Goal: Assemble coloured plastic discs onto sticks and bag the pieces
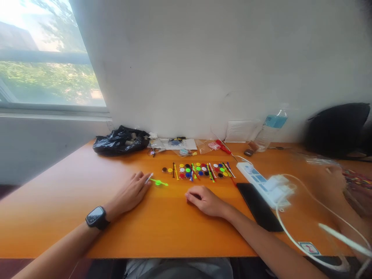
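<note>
Probably mid-sorting: left hand [135, 193] flat, seemingly touching a white arrow [149, 177] beside a green arrow [158, 182], left of frame centre; right hand [205, 201] curled, grip unclear. Next likely calls for a light pinch.

We see a plain off-white wall [180, 69] behind a wooden table [58, 201], orange-brown, glossy. Window [46, 85] upper left, horizontal bar [43, 57] across it, pale sill [55, 115] below; we get blurry green foliage [43, 73] outside. Daylight, bright at that side; wall under sill looks greyer. We catch reddish-brown floor [35, 268] bottom left. Small dark speck [130, 67] on wall.
</note>
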`<state>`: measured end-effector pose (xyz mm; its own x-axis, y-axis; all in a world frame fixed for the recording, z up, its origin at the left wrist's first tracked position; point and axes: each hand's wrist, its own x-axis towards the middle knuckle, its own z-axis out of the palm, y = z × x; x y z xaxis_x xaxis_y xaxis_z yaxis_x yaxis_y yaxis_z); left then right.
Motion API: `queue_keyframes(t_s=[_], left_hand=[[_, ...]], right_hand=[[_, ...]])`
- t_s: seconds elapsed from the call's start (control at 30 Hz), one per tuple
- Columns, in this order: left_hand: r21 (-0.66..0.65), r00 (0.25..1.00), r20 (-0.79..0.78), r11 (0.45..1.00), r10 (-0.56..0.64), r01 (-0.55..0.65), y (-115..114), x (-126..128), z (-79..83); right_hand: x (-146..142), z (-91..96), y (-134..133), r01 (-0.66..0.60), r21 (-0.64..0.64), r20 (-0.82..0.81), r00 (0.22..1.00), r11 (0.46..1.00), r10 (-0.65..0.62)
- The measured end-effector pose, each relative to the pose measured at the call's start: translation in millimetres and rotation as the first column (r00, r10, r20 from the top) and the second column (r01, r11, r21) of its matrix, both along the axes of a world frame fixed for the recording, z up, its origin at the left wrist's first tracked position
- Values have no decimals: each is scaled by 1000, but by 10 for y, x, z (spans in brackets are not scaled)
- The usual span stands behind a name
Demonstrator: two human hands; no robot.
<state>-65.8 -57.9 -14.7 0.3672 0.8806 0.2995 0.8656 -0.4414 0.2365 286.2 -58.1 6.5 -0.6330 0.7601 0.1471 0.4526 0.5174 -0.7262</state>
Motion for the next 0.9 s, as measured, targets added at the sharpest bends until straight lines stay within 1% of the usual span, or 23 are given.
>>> queue_keyframes(t_s=[0.1, 0.17, 0.33, 0.43, 0.57, 0.7, 0.8, 0.9], left_hand=[[-2, 999, 42, 1000, 1, -1, 4, 60, -7], [15, 999, 48, 1000, -21, 20, -12, 127, 7], [-10, 984, 5, 984, -178, 178, -104, 266, 120], [-11, 976, -5, 976, -218, 218, -124, 265, 160], [23, 978, 41, 979, -204, 203, -93, 185, 151], [44, 988, 69, 990, -138, 135, -62, 77, 118], [40, 991, 34, 991, -126, 124, -82, 40, 121], [9, 985, -34, 985, -171, 171, -133, 70, 155]], right_hand=[[0, -6, 3, 0, -2, 0, 1000, 1000, 0], [-2, -6, 3, 4, -2, 1, 1000, 1000, -4], [-7, 4, 0, -4, 4, 3, 1000, 1000, 4], [-6, 14, -5, -5, 7, 10, 1000, 1000, 5], [-3, 37, -18, 2, 7, 15, 1000, 1000, -2], [3, 42, -24, -2, 15, 24, 1000, 1000, 2], [3, 36, -30, -7, 37, 37, 999, 999, 5], [-25, 41, -51, 4, 93, 61, 998, 996, -10]])
